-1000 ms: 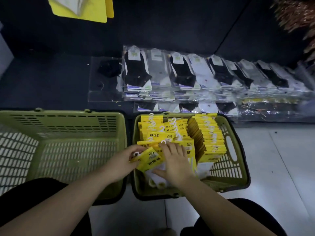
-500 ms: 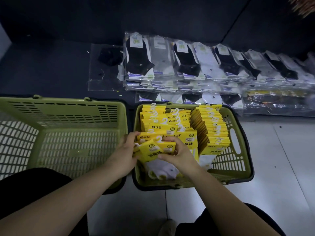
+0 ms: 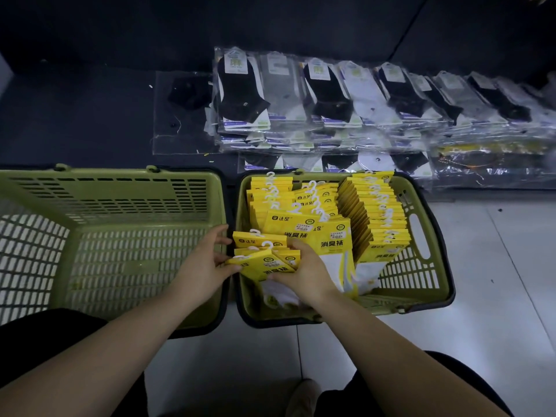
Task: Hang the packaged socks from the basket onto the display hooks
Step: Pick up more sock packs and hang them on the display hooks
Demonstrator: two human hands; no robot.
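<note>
Grey floor tiles (image 3: pixel 496 281) carry the green basket (image 3: pixel 403 275). At its near-left corner, the left grip (image 3: pixel 204 266) and right grip (image 3: pixel 304 273) both curl round a small bundle of sock packs (image 3: pixel 264 263). Light, stiff-carded, likely slippery: best pinched at the card top, white hooks (image 3: pixel 267 244) free.

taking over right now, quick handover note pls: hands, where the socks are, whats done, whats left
Left hand: grips the left edge of a small bunch of yellow sock packs, at the near end of the right basket.
Right hand: grips the same bunch from its right side.
Other packs: rows of yellow packs stand in that basket. The left basket sits beside it, and clear-bagged socks lie stacked behind.
Done: nothing visibly hung; no display hooks in view.
Left: lift the bunch out, hang it, then probably work through the rows.
</note>
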